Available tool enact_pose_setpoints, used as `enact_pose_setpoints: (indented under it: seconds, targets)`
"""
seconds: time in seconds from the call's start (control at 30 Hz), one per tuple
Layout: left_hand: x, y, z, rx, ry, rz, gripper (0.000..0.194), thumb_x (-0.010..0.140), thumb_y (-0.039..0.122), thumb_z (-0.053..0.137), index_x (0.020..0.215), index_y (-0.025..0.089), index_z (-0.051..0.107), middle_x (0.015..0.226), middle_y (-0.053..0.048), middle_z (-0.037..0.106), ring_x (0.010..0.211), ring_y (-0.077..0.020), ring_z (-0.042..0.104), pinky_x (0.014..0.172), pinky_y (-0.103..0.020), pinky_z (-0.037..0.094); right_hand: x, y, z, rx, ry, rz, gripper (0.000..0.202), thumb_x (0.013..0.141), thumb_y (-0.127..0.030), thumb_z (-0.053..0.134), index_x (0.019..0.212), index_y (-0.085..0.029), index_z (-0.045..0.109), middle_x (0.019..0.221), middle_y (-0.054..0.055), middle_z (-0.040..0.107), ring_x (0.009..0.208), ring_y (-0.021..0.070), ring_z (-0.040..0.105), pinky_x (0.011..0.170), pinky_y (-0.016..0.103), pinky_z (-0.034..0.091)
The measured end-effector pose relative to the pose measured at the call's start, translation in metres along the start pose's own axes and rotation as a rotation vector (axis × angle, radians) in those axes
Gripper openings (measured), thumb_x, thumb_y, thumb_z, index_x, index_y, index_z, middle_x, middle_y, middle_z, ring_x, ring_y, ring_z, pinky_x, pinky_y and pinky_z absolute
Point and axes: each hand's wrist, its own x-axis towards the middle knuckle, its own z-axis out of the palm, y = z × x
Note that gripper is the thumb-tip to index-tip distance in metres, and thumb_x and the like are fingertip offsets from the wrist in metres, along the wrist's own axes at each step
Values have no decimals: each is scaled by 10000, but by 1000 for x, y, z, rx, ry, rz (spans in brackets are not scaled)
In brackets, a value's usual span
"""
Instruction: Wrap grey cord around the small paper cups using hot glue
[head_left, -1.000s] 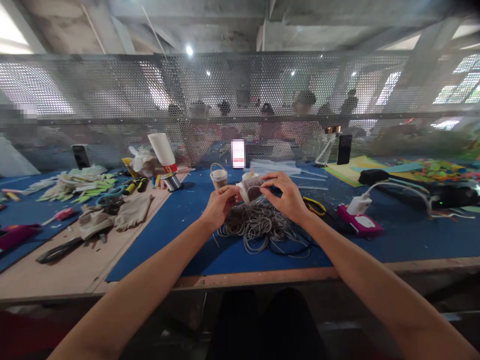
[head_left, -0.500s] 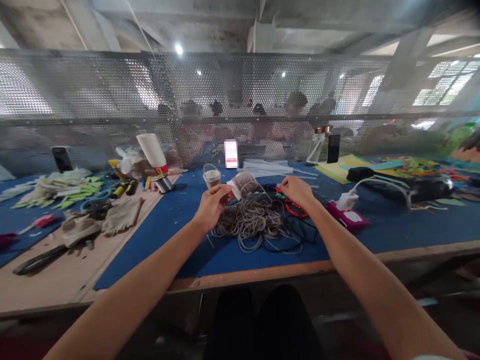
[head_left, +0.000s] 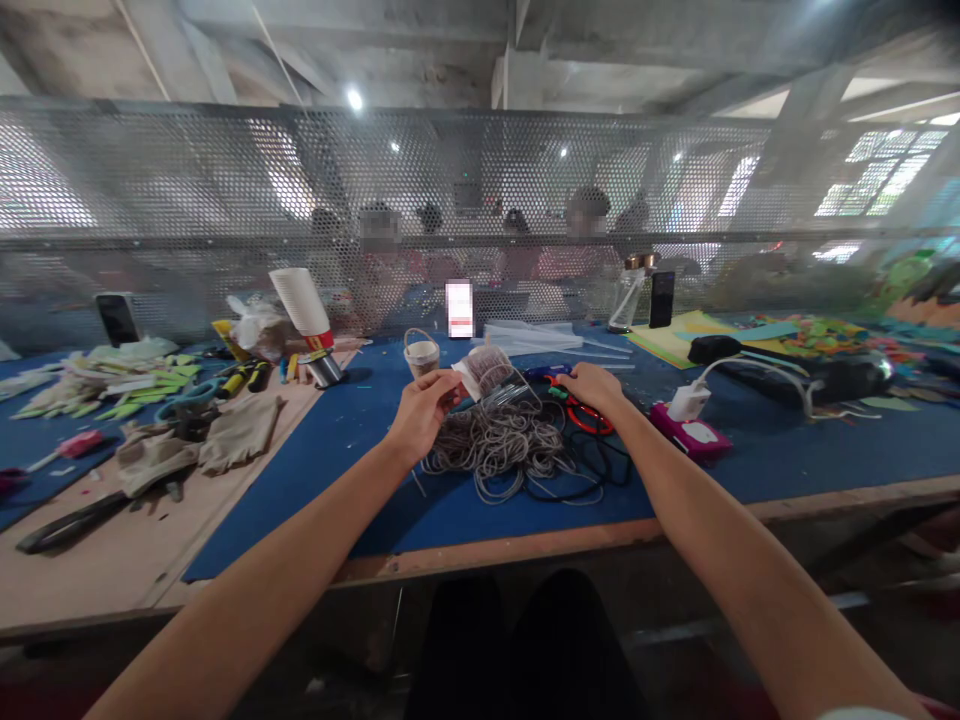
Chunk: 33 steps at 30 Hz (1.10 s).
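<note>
My left hand (head_left: pixel 424 408) pinches the white rim of a paper cup (head_left: pixel 487 372) that lies tilted on its side, its body wound with grey-brown cord. Below it spreads a loose heap of grey cord (head_left: pixel 502 445). My right hand (head_left: pixel 595 388) is closed at the fingertips; what it pinches, if anything, is too small to make out. Beside those fingers lie a blue tool (head_left: pixel 546 371), perhaps a glue gun, and a red loop-shaped handle (head_left: pixel 589 417). A black cable (head_left: pixel 611 465) runs under the right wrist. Behind my left hand stands a cord-covered cup with a handle (head_left: pixel 422 355).
Stacked paper cups (head_left: pixel 300 303) lean at the left, near work gloves (head_left: pixel 240 435) and scissors (head_left: pixel 191 400). A lit phone (head_left: pixel 459 308) stands behind. To the right are a magenta power box (head_left: pixel 691 432) with a white charger, a glass bottle (head_left: pixel 626 298) and coloured sheets (head_left: pixel 675 338).
My right hand has moved slightly down, near the blue tool and the red handle. My left hand keeps its pinch on the cup. The view has shifted a little.
</note>
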Motion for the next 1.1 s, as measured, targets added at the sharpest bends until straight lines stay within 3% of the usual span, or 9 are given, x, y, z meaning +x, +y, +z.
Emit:
enact_pose_setpoints:
  seconds: [0.1, 0.2, 0.3, 0.4, 0.5, 0.7, 0.93, 1.1]
  targets:
    - [0, 1, 0, -3, 4, 3, 228, 647, 306, 852, 744, 136, 734, 688, -22, 662, 652, -107, 574, 632, -237, 442, 1, 1, -2, 82, 89, 15, 418, 892, -524, 484, 966, -155, 666, 1021, 218, 730, 1046, 358, 685, 855, 460, 494]
    - [0, 1, 1, 1, 9, 1, 223, 646, 302, 852, 741, 139, 733, 683, -21, 659, 655, -112, 580, 639, -247, 442, 3, 0, -4, 185, 169, 7, 396, 947, -498, 407, 1053, -168, 599, 909, 154, 750, 910, 275, 728, 814, 395, 516]
    - [-1, 1, 1, 9, -4, 4, 218, 657, 301, 847, 751, 139, 735, 697, -31, 669, 670, -122, 592, 646, -255, 444, 2, -7, -4, 553, 242, -82, 364, 957, -498, 409, 1123, -183, 482, 839, 70, 743, 654, 186, 716, 670, 314, 530]
    - [-1, 1, 1, 13, -15, 6, 228, 663, 312, 846, 759, 137, 737, 714, -38, 676, 682, -124, 597, 652, -254, 448, -5, -21, -5, 1050, 302, -218, 433, 867, -556, 564, 1083, -215, 406, 840, 28, 721, 543, 147, 662, 532, 267, 496]
    - [-2, 2, 1, 14, -14, 10, 242, 656, 319, 853, 757, 134, 736, 716, -36, 675, 684, -117, 596, 649, -243, 448, -18, -37, -9, 1217, 306, -310, 447, 797, -509, 673, 1025, -233, 406, 809, -6, 704, 528, 110, 614, 510, 236, 466]
    - [-2, 2, 1, 38, 1, 13, 245, 657, 331, 856, 750, 139, 735, 715, -36, 676, 689, -117, 602, 649, -237, 457, -43, -53, -17, 1057, 276, -406, 275, 840, -472, 638, 854, -201, 595, 585, -52, 546, 531, 97, 501, 553, 244, 431]
    - [3, -2, -4, 3, 26, 19, 243, 655, 311, 864, 770, 137, 739, 724, -39, 686, 695, -115, 616, 683, -241, 477, -57, -60, -12, 928, 246, -396, 342, 822, -477, 650, 975, -181, 727, 539, -44, 542, 511, 121, 508, 537, 260, 416]
    - [4, 0, -2, -4, 70, 12, 298, 586, 314, 902, 744, 134, 725, 712, -39, 691, 701, -127, 636, 674, -245, 478, -61, -64, -7, 870, 267, -433, 353, 820, -507, 651, 938, -184, 731, 554, -26, 573, 511, 137, 519, 529, 274, 431]
